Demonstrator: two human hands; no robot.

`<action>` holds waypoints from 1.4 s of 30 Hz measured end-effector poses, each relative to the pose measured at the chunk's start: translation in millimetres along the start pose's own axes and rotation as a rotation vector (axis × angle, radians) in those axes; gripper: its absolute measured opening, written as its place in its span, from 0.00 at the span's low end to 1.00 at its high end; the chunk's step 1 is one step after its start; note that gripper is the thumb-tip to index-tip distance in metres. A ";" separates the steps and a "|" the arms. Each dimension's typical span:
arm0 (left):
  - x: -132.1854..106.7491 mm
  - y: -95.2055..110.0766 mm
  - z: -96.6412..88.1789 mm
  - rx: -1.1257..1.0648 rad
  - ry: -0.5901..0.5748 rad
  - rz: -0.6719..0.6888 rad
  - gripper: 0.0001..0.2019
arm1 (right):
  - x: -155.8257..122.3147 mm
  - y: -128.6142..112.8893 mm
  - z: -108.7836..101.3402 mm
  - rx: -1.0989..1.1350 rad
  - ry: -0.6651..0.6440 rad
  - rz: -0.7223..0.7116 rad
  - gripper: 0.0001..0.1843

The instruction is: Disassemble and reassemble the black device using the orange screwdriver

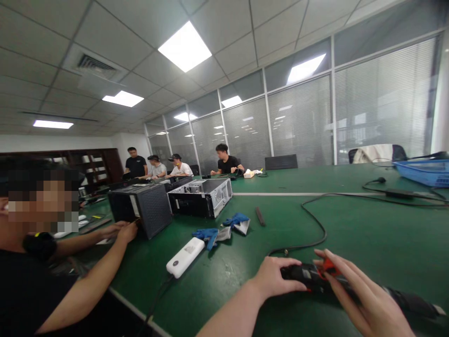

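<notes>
A long black and red tool [312, 275], which looks like a corded power tool, lies along the green table in front of me. My left hand [268, 276] is wrapped round its left end, thumb below and fingers above. My right hand [361, 290] is over its middle, with a red part [330, 267] between the thumb and the fingers. The right hand hides some of the tool's body. The tool's dark far end [414, 302] sticks out to the right, past my right hand. A black cable [321, 229] curves across the table to behind my left hand.
Left of my hands are a white power strip [185, 257], blue-grey gloves [210, 236] and a dark bar [260, 216]. Beyond stand computer cases [199, 199]. A person on the left reaches into a black case [154, 210]. A blue basket [423, 174] sits far right.
</notes>
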State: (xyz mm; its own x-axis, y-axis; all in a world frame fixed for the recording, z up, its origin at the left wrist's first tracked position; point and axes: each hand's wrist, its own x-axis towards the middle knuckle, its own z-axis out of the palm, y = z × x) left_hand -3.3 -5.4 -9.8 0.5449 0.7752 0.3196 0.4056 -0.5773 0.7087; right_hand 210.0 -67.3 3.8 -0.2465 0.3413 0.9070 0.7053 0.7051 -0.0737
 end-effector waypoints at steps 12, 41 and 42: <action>-0.6 -2.1 0.7 0.025 0.021 0.007 0.27 | 5.5 -2.0 -0.4 0.045 0.001 0.078 0.28; 10.5 1.6 -4.4 0.024 0.001 0.016 0.25 | 52.4 13.9 18.5 0.201 -0.057 0.408 0.27; 10.9 2.1 -4.7 0.032 0.001 0.015 0.25 | 53.0 12.6 20.9 0.204 -0.068 0.396 0.27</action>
State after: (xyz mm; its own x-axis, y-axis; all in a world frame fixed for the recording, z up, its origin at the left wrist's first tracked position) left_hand 0.0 3.0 -1.8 0.5503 0.7665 0.3312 0.4206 -0.5971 0.6831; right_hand 192.0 -27.2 42.2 -0.0315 0.6450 0.7635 0.6104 0.6173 -0.4963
